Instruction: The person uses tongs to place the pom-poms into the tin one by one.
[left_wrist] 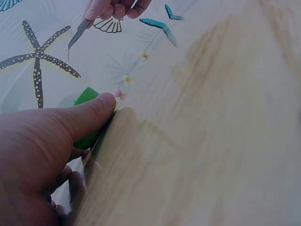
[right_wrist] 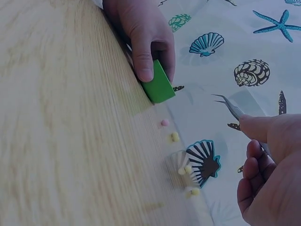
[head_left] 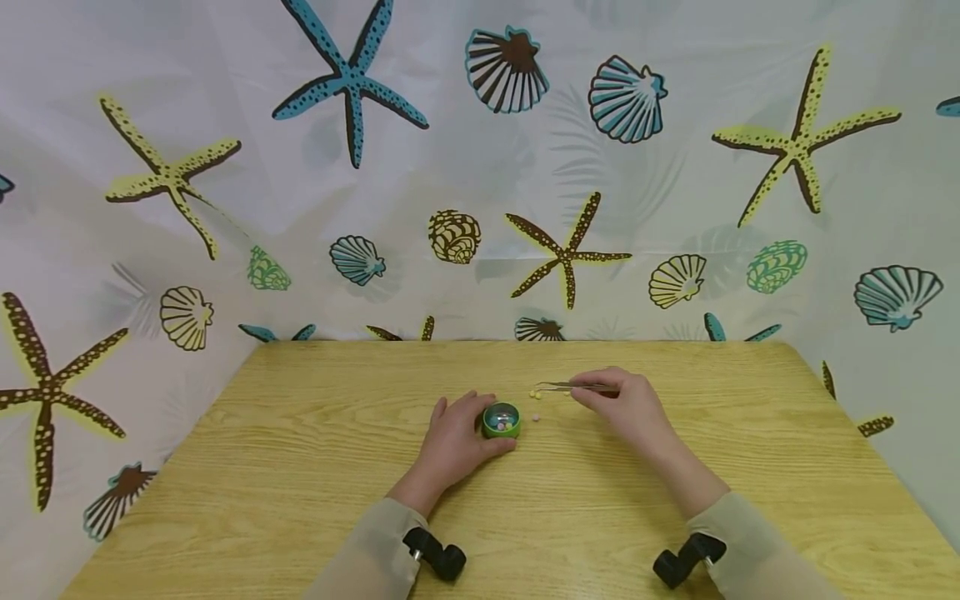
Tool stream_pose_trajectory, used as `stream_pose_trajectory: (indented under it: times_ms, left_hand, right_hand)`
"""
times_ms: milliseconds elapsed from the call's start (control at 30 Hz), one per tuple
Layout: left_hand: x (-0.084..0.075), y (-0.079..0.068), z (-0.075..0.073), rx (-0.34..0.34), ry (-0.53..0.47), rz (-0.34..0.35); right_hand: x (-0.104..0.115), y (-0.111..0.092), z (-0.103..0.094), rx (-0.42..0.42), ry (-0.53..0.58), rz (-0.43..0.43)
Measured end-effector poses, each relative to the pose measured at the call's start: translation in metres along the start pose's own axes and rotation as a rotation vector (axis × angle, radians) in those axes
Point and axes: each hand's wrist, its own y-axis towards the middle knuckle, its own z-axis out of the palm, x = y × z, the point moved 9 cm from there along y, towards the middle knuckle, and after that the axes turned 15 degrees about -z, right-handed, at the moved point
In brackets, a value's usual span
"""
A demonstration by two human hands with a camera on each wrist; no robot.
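Observation:
A small round green container (head_left: pixel 501 421) with a shiny inside stands on the table, and a few pink and pale beads show in it. My left hand (head_left: pixel 459 440) holds it from the left, thumb at the near side and fingers round the far side. My right hand (head_left: pixel 628 410) pinches a pair of metal tweezers (head_left: pixel 592 387) with bent tips, pointing left toward the container. In the right wrist view the tweezers' tips (right_wrist: pixel 219 98) are parted with nothing between them. A pink bead (right_wrist: pixel 164 123) lies beside the container, and several yellow beads (right_wrist: pixel 175 136) lie farther right, below the tweezers.
The wooden table (head_left: pixel 337 517) runs back to a pale cloth (head_left: pixel 420 183) printed with starfish and shells, which hangs behind and at both sides. Black mounts (head_left: pixel 435 554) are strapped over both sleeves.

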Motion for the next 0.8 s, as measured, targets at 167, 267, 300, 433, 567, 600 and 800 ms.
stream_pose_trajectory:
  times_ms: [167, 267, 300, 433, 567, 600, 800]
  left_hand:
    - [0.001, 0.000, 0.000, -0.002, -0.003, 0.004]
    - [0.001, -0.001, 0.000, -0.001, -0.001, -0.001]
    - [0.002, -0.001, 0.000, 0.001, -0.001, -0.004]
    - [0.003, 0.000, 0.002, 0.004, 0.004, -0.009]
    - [0.003, 0.001, 0.003, 0.003, 0.008, -0.007]
    - [0.003, 0.000, 0.002, 0.002, 0.008, -0.005]
    - [0.001, 0.000, 0.001, 0.006, -0.004, -0.004]
  right_hand:
    - [-0.010, -0.006, -0.014, -0.010, -0.008, 0.040]
    - [-0.017, -0.009, -0.021, -0.017, -0.009, 0.060]
    - [-0.020, -0.010, -0.024, -0.021, -0.008, 0.069]
    - [-0.029, -0.014, -0.032, -0.026, -0.019, 0.086]
    - [-0.040, -0.017, -0.040, -0.027, -0.041, 0.102]
    - [-0.043, -0.017, -0.042, -0.028, -0.049, 0.107]
    - [-0.056, -0.017, -0.049, -0.028, -0.071, 0.124]
